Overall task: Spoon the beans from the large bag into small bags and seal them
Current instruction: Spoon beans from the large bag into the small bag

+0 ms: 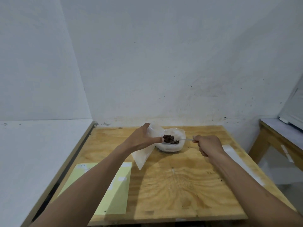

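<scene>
The large clear bag (177,145) sits rolled open near the far middle of the plywood table (180,185), with dark beans inside. My right hand (208,145) is closed around the handle of a metal spoon (185,139). Its bowl carries a heap of dark beans (168,138) over the large bag. My left hand (142,138) holds a small translucent bag (143,157) by its mouth, just left of the spoon. The small bag hangs down to the table.
A pale yellow sheet (118,194) with white labels lies at the table's front left. Flat clear small bags (232,151) lie at the right edge. White walls stand close behind and left. A second wooden table (278,133) stands to the right.
</scene>
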{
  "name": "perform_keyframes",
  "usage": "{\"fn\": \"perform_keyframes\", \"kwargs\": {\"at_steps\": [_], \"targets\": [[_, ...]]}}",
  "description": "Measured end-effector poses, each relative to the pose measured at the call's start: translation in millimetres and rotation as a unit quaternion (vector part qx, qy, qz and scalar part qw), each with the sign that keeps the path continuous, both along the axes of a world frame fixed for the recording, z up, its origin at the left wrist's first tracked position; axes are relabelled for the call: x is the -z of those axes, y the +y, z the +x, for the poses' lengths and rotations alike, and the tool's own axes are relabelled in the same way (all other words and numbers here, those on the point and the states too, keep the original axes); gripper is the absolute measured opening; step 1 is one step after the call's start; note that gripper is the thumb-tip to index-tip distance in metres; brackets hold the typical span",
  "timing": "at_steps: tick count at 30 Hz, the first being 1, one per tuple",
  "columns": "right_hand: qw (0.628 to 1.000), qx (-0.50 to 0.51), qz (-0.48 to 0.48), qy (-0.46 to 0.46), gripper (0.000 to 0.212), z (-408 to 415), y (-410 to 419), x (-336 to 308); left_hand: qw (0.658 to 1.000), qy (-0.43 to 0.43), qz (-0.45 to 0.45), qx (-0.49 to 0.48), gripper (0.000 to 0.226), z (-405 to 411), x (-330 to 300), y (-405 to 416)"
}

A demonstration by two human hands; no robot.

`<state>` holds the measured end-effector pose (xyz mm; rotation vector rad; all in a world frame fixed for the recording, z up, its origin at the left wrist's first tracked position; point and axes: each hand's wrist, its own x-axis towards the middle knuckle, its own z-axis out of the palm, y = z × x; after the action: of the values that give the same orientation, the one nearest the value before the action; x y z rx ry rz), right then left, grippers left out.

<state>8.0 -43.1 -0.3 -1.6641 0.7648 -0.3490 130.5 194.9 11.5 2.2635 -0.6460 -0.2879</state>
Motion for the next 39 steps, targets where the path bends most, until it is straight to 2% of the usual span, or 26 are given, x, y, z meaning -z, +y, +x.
{"fn": "perform_keyframes", "kwargs": {"at_steps": [4,9,14,18,22,26,30,35,39], "targets": [[1.0,-0.001,-0.001,-0.016,0.025,-3,-7,-9,1.0,-0.024,-0.02,0.0,0.092,-2,1,-3],[1.0,-0.007,-0.01,-0.023,0.025,1,-11,-24,0.998,-0.052,0.026,0.013,0.088,-4,4,-4],[0.999,-0.022,-0.015,-0.027,0.023,4,-8,-37,0.997,-0.042,0.057,0.02,0.098,-5,3,0],[0.998,-0.041,-0.034,-0.047,0.024,7,4,-41,0.999,-0.025,0.044,0.017,0.088,-3,5,2],[0.986,-0.071,-0.121,-0.085,0.029,4,16,-39,0.999,-0.012,0.028,0.023,0.079,-3,5,5],[0.955,-0.105,-0.244,-0.129,0.03,-4,27,-40,1.0,0.001,0.016,0.025,0.068,-5,5,7],[0.935,-0.09,-0.302,-0.166,0.031,-10,33,-38,1.0,0.009,0.006,0.016,0.059,-6,7,9],[0.921,-0.049,-0.366,-0.124,0.032,-7,29,-34,1.0,0.001,0.007,0.019,0.067,-5,7,12],[0.891,-0.043,-0.448,-0.063,0.032,-7,23,-30,1.0,0.0,0.027,0.014,0.077,-4,6,14]]}}
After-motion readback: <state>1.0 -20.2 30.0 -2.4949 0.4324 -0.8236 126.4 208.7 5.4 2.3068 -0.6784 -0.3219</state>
